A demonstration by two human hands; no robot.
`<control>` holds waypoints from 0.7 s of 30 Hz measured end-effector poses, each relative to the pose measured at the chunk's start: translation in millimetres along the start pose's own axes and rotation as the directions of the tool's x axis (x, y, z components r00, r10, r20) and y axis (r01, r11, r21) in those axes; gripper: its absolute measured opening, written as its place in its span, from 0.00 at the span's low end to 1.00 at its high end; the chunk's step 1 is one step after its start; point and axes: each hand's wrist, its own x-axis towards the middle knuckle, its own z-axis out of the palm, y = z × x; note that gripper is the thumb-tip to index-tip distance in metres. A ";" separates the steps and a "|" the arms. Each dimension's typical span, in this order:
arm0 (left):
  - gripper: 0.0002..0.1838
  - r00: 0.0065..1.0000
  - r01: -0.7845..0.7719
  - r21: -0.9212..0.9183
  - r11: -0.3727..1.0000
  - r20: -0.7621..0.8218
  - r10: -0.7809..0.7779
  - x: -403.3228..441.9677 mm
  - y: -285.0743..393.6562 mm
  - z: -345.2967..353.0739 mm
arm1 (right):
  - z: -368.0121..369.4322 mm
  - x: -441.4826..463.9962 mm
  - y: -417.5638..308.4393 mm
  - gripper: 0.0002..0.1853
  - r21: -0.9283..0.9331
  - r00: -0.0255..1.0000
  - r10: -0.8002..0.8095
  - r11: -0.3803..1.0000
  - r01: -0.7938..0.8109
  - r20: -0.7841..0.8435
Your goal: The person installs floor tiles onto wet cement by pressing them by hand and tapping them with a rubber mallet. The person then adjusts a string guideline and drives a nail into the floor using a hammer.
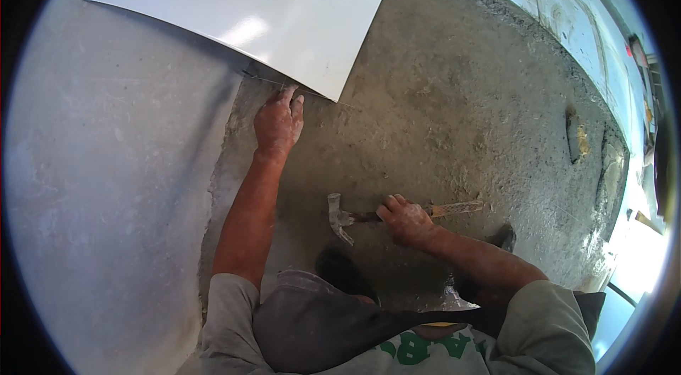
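My left hand (279,120) reaches up to the lower edge of a large glossy white panel (284,13), near its pointed corner. Its fingertips are at a thin wire or string (264,79) that runs along beneath that edge; whether they pinch it is too small to tell. A claw hammer (340,219) lies crosswise in front of me, its metal head to the left and its worn handle to the right. My right hand (406,220) is wrapped round the handle near the middle.
Rough grey-brown concrete (440,120) spreads under both hands. Smooth pale flooring (120,134) borders it on the left. White panels (567,13) line the upper right, and a yellowish patch (583,140) shows in the concrete at right. My dark shoes are below.
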 end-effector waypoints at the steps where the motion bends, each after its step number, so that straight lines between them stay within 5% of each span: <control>1: 0.17 1.000 0.005 0.007 1.000 -0.026 -0.005 -1.8 -2.2 -1.9 | -1.9 0.8 -1.2 0.14 0.009 1.000 -0.012 1.000 0.012 -0.002; 14: 0.21 0.995 -0.095 0.096 0.991 -0.027 0.098 -20.4 -6.8 1.1 | 2.2 4.0 1.2 0.16 0.032 0.999 0.030 0.999 -0.029 -0.031; 21: 0.20 0.995 0.099 0.248 0.964 0.004 -0.103 -32.5 -13.2 -5.9 | 0.7 5.2 0.3 0.15 0.027 0.999 0.043 0.999 -0.043 -0.012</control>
